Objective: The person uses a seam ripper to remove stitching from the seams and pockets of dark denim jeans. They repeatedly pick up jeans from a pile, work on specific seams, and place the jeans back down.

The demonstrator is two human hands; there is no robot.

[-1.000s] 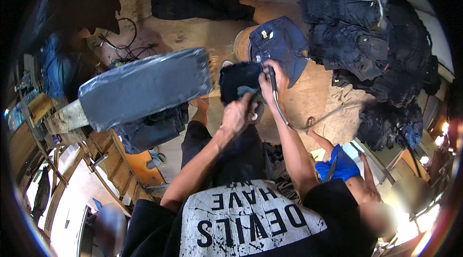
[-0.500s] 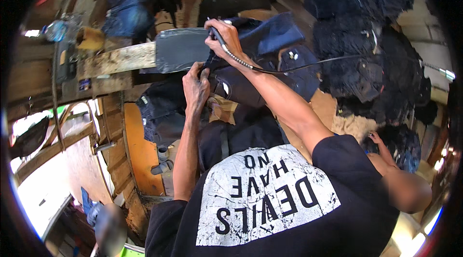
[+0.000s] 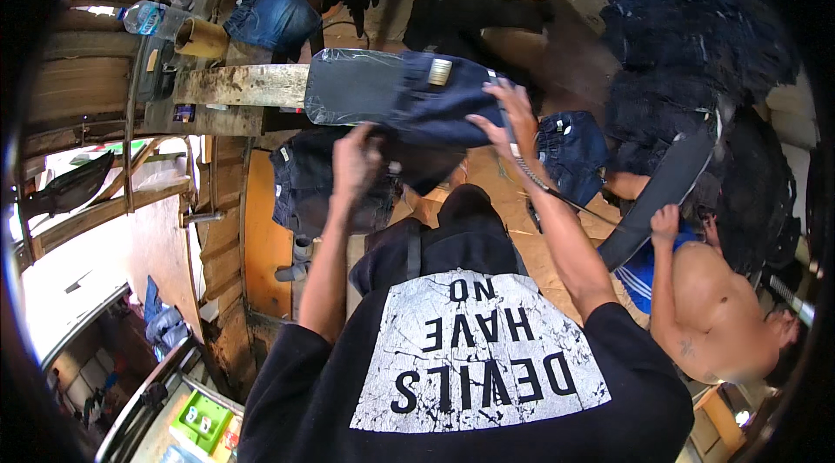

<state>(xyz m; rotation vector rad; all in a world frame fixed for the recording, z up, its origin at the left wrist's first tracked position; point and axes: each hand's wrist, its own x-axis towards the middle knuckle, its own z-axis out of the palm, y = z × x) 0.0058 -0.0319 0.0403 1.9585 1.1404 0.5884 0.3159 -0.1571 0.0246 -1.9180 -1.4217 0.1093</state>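
Observation:
Dark blue denim shorts or trousers (image 3: pixel 444 115) lie drawn over the right part of a flat dark padded board (image 3: pixel 352 89), with a pale label on top. My right hand (image 3: pixel 511 119) is at the garment's right end, fingers bent and thumb on the cloth. It holds a slim pen-like handpiece (image 3: pixel 504 119), whose spring-sleeved cable (image 3: pixel 544 185) runs back along my forearm. My left hand (image 3: pixel 357 163) is just below the board's near edge, beside the garment's lower left corner. Motion smears its fingers, so its grip is unclear.
A wooden plank (image 3: pixel 243 85) carries the board. Dark garments (image 3: pixel 322 185) hang below it. A plastic bottle (image 3: pixel 152 19) and a tan cup (image 3: pixel 202 37) stand far left. Large dark cloth piles (image 3: pixel 687 37) lie right. A co-worker (image 3: pixel 709 306) sits close right beside another long dark board (image 3: pixel 661 189).
The denim now lies flat over the board's right part. My right hand has moved right to its far end, still with the handpiece. My left hand is lower and blurred. The view has shifted.

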